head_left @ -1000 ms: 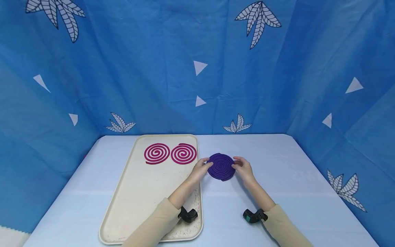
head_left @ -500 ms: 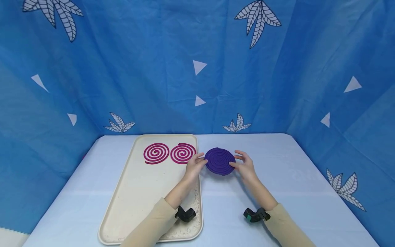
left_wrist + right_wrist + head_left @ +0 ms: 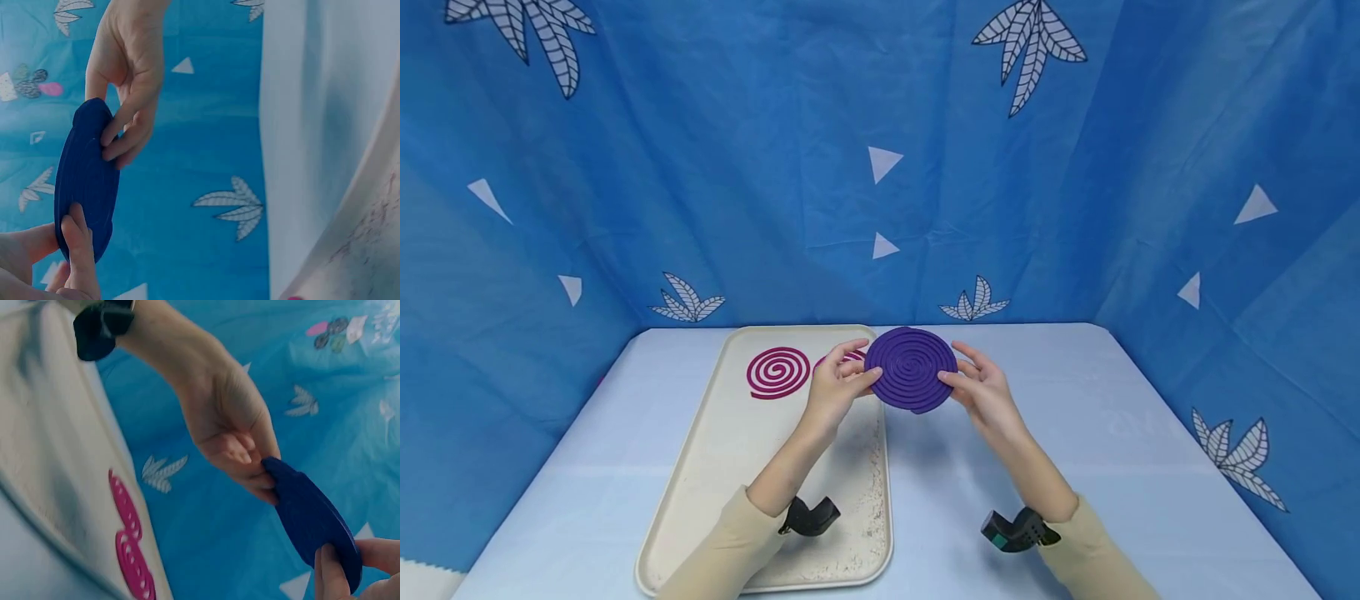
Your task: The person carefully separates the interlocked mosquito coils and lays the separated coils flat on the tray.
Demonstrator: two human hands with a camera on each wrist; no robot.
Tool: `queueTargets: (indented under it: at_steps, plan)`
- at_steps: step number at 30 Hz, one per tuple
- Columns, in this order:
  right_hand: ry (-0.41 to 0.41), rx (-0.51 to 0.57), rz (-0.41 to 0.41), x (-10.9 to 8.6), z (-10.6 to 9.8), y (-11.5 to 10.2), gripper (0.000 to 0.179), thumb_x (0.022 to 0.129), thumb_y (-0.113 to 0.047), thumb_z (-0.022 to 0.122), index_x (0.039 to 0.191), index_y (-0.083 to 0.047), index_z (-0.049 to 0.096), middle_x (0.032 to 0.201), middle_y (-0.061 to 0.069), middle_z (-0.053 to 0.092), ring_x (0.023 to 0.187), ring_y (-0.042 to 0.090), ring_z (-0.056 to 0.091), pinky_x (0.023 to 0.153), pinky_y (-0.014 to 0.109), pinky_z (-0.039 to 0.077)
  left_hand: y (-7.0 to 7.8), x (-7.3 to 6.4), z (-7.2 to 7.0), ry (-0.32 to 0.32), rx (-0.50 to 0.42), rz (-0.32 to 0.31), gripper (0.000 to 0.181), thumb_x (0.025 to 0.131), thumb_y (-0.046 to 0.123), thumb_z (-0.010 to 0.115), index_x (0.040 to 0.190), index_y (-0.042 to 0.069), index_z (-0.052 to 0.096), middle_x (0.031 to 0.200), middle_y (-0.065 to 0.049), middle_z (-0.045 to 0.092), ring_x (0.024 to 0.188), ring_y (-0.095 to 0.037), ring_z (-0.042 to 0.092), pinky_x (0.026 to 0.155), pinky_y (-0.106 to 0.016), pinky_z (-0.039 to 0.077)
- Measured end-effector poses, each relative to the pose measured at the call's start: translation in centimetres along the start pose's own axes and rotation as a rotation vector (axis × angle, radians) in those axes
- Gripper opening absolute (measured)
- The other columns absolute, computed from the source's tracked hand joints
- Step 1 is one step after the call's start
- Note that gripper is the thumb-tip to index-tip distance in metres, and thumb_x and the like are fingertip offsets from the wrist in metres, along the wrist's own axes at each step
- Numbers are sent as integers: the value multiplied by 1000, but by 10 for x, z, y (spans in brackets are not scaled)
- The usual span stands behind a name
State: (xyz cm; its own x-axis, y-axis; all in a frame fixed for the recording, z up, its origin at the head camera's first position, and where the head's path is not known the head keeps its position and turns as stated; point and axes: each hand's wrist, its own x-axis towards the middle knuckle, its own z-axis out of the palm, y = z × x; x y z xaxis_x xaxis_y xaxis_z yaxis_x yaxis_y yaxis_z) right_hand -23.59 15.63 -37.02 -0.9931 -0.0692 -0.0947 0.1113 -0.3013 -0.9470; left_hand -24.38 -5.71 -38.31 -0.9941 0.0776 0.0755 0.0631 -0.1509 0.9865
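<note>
A round purple mosquito coil [image 3: 910, 368], wound tight in a flat spiral, is held up between my two hands. My left hand [image 3: 829, 394] pinches its left edge, thumb on the face towards me and fingers behind. The opposite edge is pinched the same way by my right hand [image 3: 992, 400]. In the left wrist view the coil [image 3: 87, 172] shows nearly edge-on, with fingertips on its face. The right wrist view shows both hands at the ends of the coil [image 3: 309, 515]. Its shadow falls on the table below.
A cream tray [image 3: 760, 475] lies on the left of the white table [image 3: 1120, 467]. Near its far end sits a magenta coil [image 3: 778, 372]; a second magenta coil [image 3: 853, 356] is partly hidden behind my left hand. Blue patterned cloth [image 3: 760, 167] encloses the back and sides.
Both hands have lifted the purple coil from close over the table and brought it left, towards the tray. It now looks larger and overlaps the tray's right edge.
</note>
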Motion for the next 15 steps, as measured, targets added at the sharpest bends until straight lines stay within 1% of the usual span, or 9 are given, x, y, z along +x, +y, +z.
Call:
queueTargets:
  at_steps: [4, 6, 7, 8, 9, 11, 13, 14, 15]
  plan:
    - [-58, 57, 19, -13, 11, -8, 59, 91, 6, 52, 145, 2, 29, 104, -5, 65, 91, 5, 66, 83, 18, 56, 12, -8, -4, -3, 39, 13, 32, 88, 2, 64, 120, 3, 60, 94, -5, 64, 78, -5, 69, 74, -24, 59]
    - [-78, 65, 15, -19, 14, -9, 56, 91, 4, 52, 143, 4, 31, 106, -4, 65, 93, 5, 66, 85, 19, 56, 14, -12, -3, -11, 92, 36, 28, 88, 3, 64, 117, 2, 62, 100, -9, 62, 80, -6, 69, 74, -23, 59]
    - [-85, 61, 7, -21, 15, -10, 55, 91, 3, 52, 142, 5, 32, 107, -4, 65, 94, 5, 66, 86, 19, 55, 14, -13, -2, -16, 131, 56, 27, 88, 3, 64, 116, 2, 64, 101, -11, 62, 80, -9, 69, 75, -26, 60]
    - [-89, 58, -1, -23, 16, -10, 54, 91, 3, 53, 141, 5, 33, 106, -3, 65, 94, 5, 66, 86, 20, 55, 14, -15, -1, -22, 167, 77, 27, 88, 3, 64, 116, 3, 64, 107, -13, 62, 83, -12, 69, 76, -28, 60]
    - [-93, 52, -12, -24, 17, -10, 53, 91, 2, 53, 140, 5, 34, 106, -3, 65, 93, 5, 66, 86, 20, 55, 13, -16, 0, -25, 207, 95, 27, 88, 4, 64, 116, 4, 65, 115, -15, 61, 88, -16, 69, 78, -30, 60]
    - [-95, 33, -38, -25, 18, -10, 52, 92, 0, 54, 140, 6, 35, 106, -4, 65, 93, 5, 65, 86, 20, 56, 10, -19, 3, -35, 300, 127, 28, 89, 7, 65, 116, 7, 66, 129, -17, 57, 104, -25, 66, 87, -38, 58]
    - [-101, 12, -69, -26, 18, -9, 50, 93, -3, 53, 139, 5, 36, 107, -5, 64, 93, 5, 64, 86, 21, 56, 8, -22, 6, -63, 362, 135, 29, 90, 12, 64, 119, 11, 66, 141, -17, 49, 120, -33, 57, 95, -44, 53]
    - [-103, -3, -86, -26, 18, -8, 49, 94, -5, 52, 139, 6, 37, 107, -5, 64, 93, 5, 64, 85, 21, 56, 7, -24, 8, -81, 377, 131, 31, 91, 15, 64, 122, 13, 65, 147, -16, 43, 128, -35, 50, 98, -45, 51]
    - [-110, -15, -103, -26, 18, -8, 47, 95, -7, 51, 139, 6, 37, 108, -6, 63, 94, 5, 63, 86, 22, 56, 6, -25, 9, -99, 389, 122, 33, 91, 18, 64, 124, 15, 64, 149, -16, 39, 133, -36, 45, 101, -46, 49]
